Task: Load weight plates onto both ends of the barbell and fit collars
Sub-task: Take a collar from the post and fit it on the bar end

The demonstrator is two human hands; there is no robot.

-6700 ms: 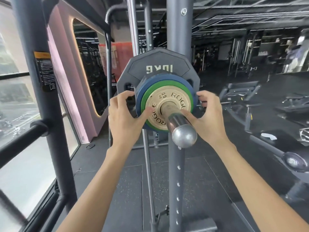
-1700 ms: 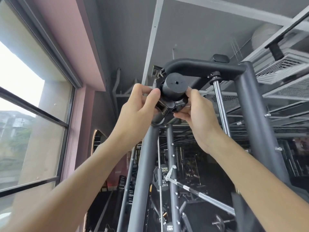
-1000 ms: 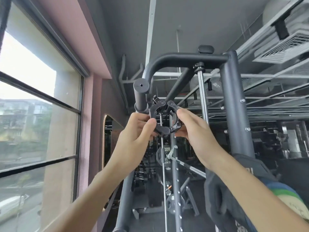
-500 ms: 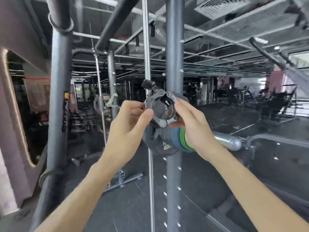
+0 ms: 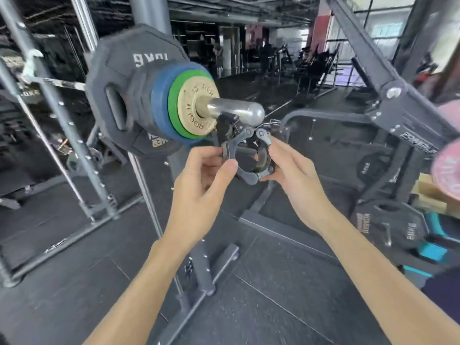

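Head view: plates (image 5: 159,95) are seated on the barbell sleeve (image 5: 236,112); the collar (image 5: 249,155), pinched between left grip (image 5: 199,185) and right grip (image 5: 296,175), is held just below, not yet fitted.

The black collar (image 5: 247,155) is open, held just below the bare steel sleeve end (image 5: 239,111). Black, blue, green and gold plates (image 5: 159,100) sit together on the sleeve.

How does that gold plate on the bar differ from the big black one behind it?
The gold plate is round, small and outermost on the sleeve; the black plate is far wider, many-sided and innermost. The gold plate's face is solid with raised lettering; the black plate has a grip slot cut through it and white "10KG" print, upside down. Both sit upright on the same barbell sleeve.
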